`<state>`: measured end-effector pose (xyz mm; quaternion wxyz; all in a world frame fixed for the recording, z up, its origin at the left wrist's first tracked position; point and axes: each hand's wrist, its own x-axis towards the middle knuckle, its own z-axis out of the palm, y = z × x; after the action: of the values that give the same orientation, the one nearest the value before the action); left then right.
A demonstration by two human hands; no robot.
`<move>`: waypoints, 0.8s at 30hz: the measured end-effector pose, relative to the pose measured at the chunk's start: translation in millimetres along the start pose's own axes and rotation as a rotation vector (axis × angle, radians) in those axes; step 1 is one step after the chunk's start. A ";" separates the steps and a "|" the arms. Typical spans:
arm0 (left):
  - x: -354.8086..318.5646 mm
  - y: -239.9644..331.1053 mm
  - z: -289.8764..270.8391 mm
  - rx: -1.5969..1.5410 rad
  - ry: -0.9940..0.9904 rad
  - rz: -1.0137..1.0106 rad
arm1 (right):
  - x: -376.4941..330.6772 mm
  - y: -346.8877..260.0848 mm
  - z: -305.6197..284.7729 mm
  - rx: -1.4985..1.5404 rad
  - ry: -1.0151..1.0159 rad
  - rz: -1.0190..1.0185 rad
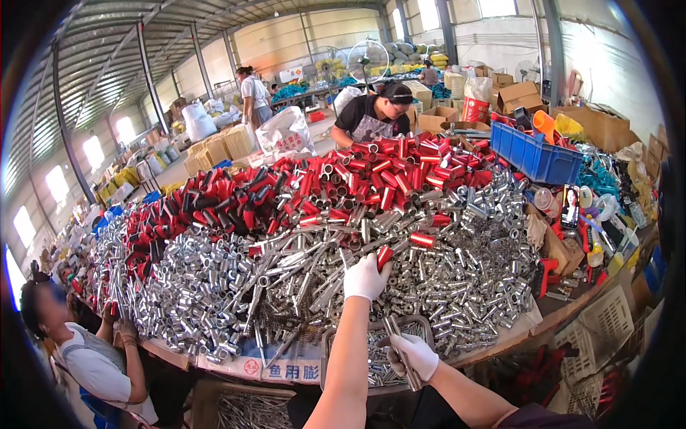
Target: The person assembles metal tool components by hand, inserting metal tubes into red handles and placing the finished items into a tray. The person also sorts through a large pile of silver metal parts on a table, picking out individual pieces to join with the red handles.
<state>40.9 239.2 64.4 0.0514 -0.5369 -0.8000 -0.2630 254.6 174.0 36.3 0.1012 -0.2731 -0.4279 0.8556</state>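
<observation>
My left hand point(366, 278), in a white glove, reaches over the middle of the heap. Its fingers are closed on a short red metal tube point(384, 255). Nearer to me, my right hand point(418, 356), also gloved, grips a long silver metal tube point(401, 350), held at a tilt above a grey tray point(329, 350) of small metal parts. Around both hands lie loose silver sleeves point(464, 300), thin metal rods point(286, 268) and dark springs. Another red tube point(422, 239) rests just beyond my left hand.
Red tubes point(379, 171) are piled at the far side, before a person in an apron point(375, 118). A blue crate point(532, 154) stands at the far right, near a phone point(570, 206). Another person point(100, 350) sits at the left. Below is a box of rods point(246, 411).
</observation>
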 end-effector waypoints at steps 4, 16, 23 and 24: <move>-1.1 1.2 2.0 0.007 0.013 0.005 | 0.2 2.2 -0.6 0.012 0.036 -0.014; -1.3 0.0 3.0 0.002 0.031 0.005 | 0.9 2.2 -0.9 -0.025 0.031 -0.011; -2.2 1.0 2.6 0.001 0.024 0.003 | -0.9 0.9 1.5 -0.004 0.022 -0.005; -2.8 1.0 1.9 0.001 0.025 0.002 | -1.4 0.9 2.1 -0.013 0.025 -0.009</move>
<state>43.4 238.0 62.0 0.0618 -0.5344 -0.7989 -0.2689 254.6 171.4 37.1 0.1087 -0.2826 -0.4334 0.8488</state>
